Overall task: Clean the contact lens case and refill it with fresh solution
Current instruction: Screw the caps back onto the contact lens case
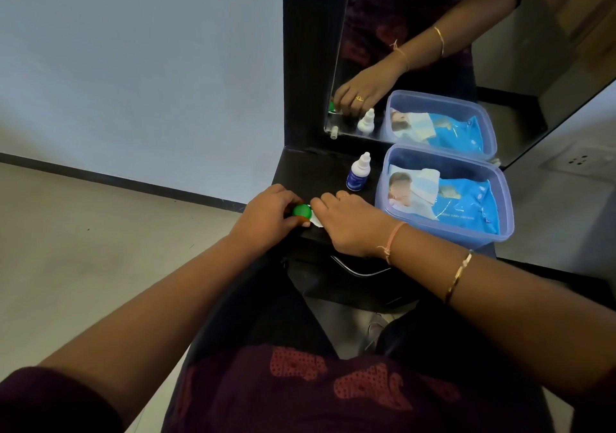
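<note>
Maroon top point(333, 392) sits lowest in my view, forearms reaching to mid-frame. Solution bottle point(357, 172) stands upright just above the right hand point(353, 222), blue tub point(500, 232) crowding its wrist. Left hand point(266, 214) grips the green cap of the lens case point(301, 211), right pinching its white end. It lies left-to-right at the black shelf's point(300, 172) near edge, mirror point(500, 82) behind, pale floor point(100, 249) left.

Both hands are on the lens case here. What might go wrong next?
The lens case is handled right at the shelf's front corner. If the left hand's grip on the green cap slips while the right hand holds the case, a piece may drop to the floor. The bottle stands just behind the right hand and might get knocked over when that hand lifts.
</note>
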